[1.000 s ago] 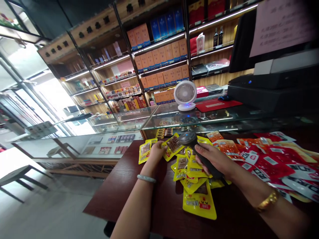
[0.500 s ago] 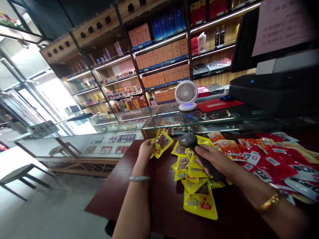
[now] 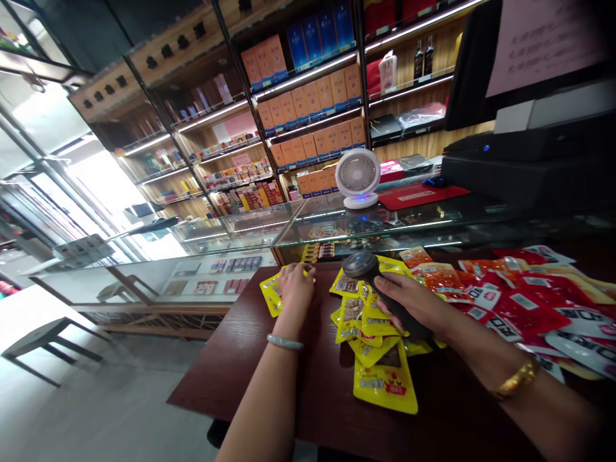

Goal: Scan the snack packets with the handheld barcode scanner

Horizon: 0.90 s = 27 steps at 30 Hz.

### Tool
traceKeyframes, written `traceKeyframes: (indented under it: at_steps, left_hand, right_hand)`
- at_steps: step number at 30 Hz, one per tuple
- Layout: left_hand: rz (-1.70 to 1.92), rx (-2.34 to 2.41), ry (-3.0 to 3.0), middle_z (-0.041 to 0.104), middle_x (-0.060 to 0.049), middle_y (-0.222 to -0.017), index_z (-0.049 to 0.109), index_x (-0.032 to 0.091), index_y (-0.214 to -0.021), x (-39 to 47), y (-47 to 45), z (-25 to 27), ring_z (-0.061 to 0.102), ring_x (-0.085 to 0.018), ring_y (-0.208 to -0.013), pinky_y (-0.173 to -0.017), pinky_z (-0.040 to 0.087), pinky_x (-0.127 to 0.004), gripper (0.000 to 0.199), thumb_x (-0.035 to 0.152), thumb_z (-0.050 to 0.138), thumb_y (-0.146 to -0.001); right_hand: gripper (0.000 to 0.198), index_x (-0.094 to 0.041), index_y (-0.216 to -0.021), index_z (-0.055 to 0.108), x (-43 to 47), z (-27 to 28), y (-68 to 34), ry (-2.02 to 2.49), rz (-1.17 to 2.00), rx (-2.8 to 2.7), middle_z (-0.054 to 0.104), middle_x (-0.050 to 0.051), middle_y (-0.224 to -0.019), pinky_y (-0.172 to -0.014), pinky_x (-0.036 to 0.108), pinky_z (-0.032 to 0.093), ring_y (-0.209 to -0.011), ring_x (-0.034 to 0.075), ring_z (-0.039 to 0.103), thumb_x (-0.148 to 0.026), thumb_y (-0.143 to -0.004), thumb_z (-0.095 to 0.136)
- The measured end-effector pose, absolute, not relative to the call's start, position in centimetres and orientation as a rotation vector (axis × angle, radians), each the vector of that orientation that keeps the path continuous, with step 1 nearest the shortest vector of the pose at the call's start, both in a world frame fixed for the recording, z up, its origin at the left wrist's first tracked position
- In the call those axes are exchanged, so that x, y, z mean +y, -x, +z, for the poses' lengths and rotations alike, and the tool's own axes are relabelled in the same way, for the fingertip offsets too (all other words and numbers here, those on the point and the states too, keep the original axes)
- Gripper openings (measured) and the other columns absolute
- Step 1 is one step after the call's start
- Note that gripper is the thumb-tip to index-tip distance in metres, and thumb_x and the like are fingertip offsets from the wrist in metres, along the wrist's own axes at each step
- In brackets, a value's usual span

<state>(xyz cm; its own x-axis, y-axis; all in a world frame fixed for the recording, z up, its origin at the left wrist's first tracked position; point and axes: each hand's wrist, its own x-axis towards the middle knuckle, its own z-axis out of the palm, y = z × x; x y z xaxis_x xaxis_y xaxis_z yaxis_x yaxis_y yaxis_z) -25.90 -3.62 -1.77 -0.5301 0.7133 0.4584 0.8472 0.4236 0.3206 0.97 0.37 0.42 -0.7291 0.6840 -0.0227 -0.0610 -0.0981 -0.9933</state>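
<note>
Head view: I see the right hand [image 3: 411, 301] clasping a scanner [image 3: 360, 264], the left hand [image 3: 296, 285] over yellow packets [image 3: 271, 294], grip unclear, probably light, slippery, best pinched by edges.

open: tabletop [image 3: 320, 378] between left forearm [image 3: 267, 391] and yellow packets [image 3: 385, 388] | blocked beyond: glass counter [image 3: 312, 221]

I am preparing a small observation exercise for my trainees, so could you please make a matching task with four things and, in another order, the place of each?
Things:
1. Black scanner
2. White fan
3. Left hand
4. Red packets

Places:
A. On the glass counter
B. On the right part of the dark table
C. In the right hand
D. At the smaller yellow pile

Pairs: 1-C, 2-A, 3-D, 4-B
</note>
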Motion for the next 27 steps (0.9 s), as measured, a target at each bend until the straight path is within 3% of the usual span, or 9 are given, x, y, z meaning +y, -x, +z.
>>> traceKeyframes:
  at_steps: [6,12,18,22,27]
  left_hand:
    - [-0.420,-2.495,1.659,0.061,-0.021,-0.113,0.068,0.014,-0.097,-2.3,21.7,-3.9,0.046,-0.039,-0.118,-0.101,0.031,-0.053,0.057,0.067,0.050,-0.081]
    - [-0.348,-2.629,1.682,0.062,-0.019,-0.115,0.062,0.017,-0.093,-1.8,22.0,-4.4,0.050,-0.040,-0.118,-0.095,0.037,-0.050,0.046,0.060,0.060,-0.076]
    - [-0.954,-2.642,1.604,0.067,-0.006,-0.086,0.053,0.022,-0.089,-1.4,23.5,-4.6,0.064,-0.021,-0.082,-0.074,0.044,-0.032,0.006,0.026,0.054,-0.085]
    - [-1.414,-2.608,1.532,0.066,-0.002,-0.081,0.051,0.021,-0.094,-1.1,24.6,-5.3,0.064,-0.015,-0.074,-0.067,0.046,-0.026,0.011,0.020,0.055,-0.084]
    - [-1.579,-2.679,1.683,0.059,0.004,-0.071,0.050,0.019,-0.107,-0.4,24.3,-6.9,0.059,-0.011,-0.057,-0.058,0.048,-0.023,0.036,0.023,0.068,-0.076]
  right_hand:
    - [0.042,-0.021,-0.081,0.049,0.3,0.6,-0.9,0.657,1.850,-1.675,0.054,-0.008,-0.058,-0.032,0.019,0.037,-0.033,0.006,0.047,-0.062,-0.085,0.058]
    - [0.041,-0.021,-0.083,0.049,0.1,0.5,-0.9,0.632,1.879,-1.665,0.053,-0.008,-0.057,-0.032,0.019,0.036,-0.033,0.006,0.045,-0.062,-0.084,0.059]
    - [0.041,-0.022,-0.081,0.048,-0.1,0.7,-1.0,0.618,1.901,-1.680,0.054,-0.008,-0.058,-0.032,0.018,0.035,-0.034,0.006,0.046,-0.061,-0.085,0.058]
    - [0.041,-0.022,-0.085,0.050,-0.1,0.5,-1.0,0.639,1.910,-1.745,0.055,-0.007,-0.059,-0.032,0.018,0.036,-0.033,0.006,0.046,-0.061,-0.085,0.059]
    - [0.045,-0.022,-0.094,0.053,0.0,0.1,-0.8,0.660,1.908,-1.769,0.055,-0.007,-0.059,-0.031,0.019,0.036,-0.032,0.006,0.046,-0.064,-0.082,0.060]
